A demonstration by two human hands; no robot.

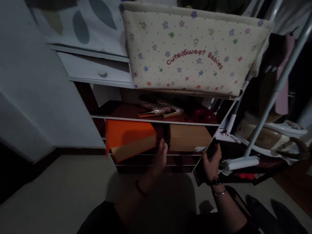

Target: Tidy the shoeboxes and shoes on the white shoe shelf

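My left hand (160, 158) is raised in front of the low shelf, fingers stretched out and holding nothing. It is nearest to an orange shoebox (131, 132), which sits tilted with its front corner sticking out past the shelf edge. To the right stands a brown cardboard box (190, 137) on the same level. My right hand (212, 161) is by the shelf's right side, thumb apart from the fingers, with nothing visible in it. Whether either hand touches anything is hard to tell in the dim light.
Glittery high-heeled shoes (161, 109) and dark red shoes (203, 113) are on the shelf above. A cream fabric bin (195, 55) overhangs them, beside a white drawer (97, 68). A mop (241, 162) with a long pole leans at the right. Dark shoes (265, 211) lie on the floor.
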